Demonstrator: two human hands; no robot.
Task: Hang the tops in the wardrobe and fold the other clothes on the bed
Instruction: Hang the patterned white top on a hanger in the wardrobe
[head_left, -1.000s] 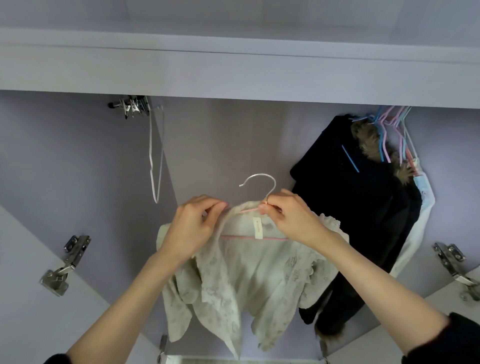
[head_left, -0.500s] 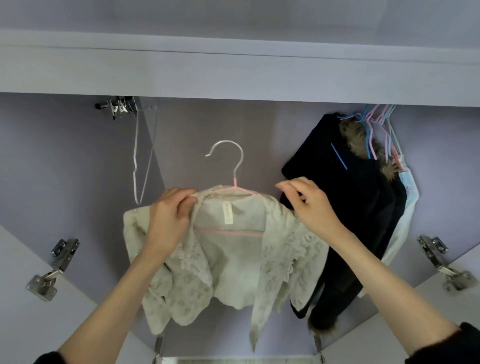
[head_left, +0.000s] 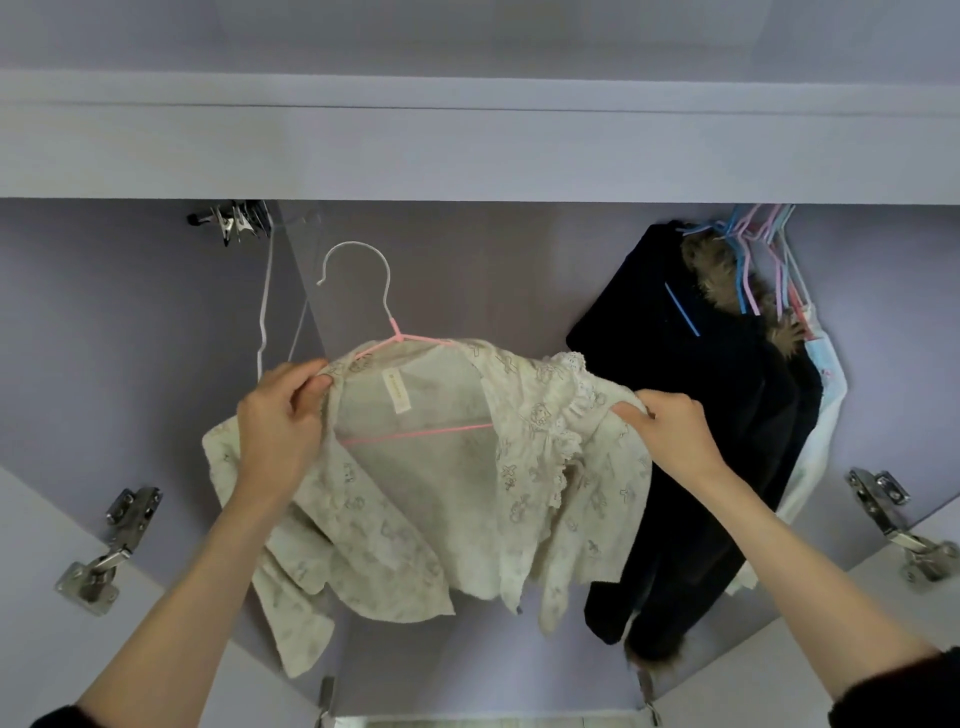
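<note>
Two hands, left and right, pinch the cream top's shoulders; hanger hook points up.

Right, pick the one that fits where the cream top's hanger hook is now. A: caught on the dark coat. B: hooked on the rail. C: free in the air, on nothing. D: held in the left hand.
C: the hook stands free above the cream top, which both hands grip by its shoulders.

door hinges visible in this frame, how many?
2: one hinge low on the left, one hinge low on the right. Others may be out of frame.
</note>
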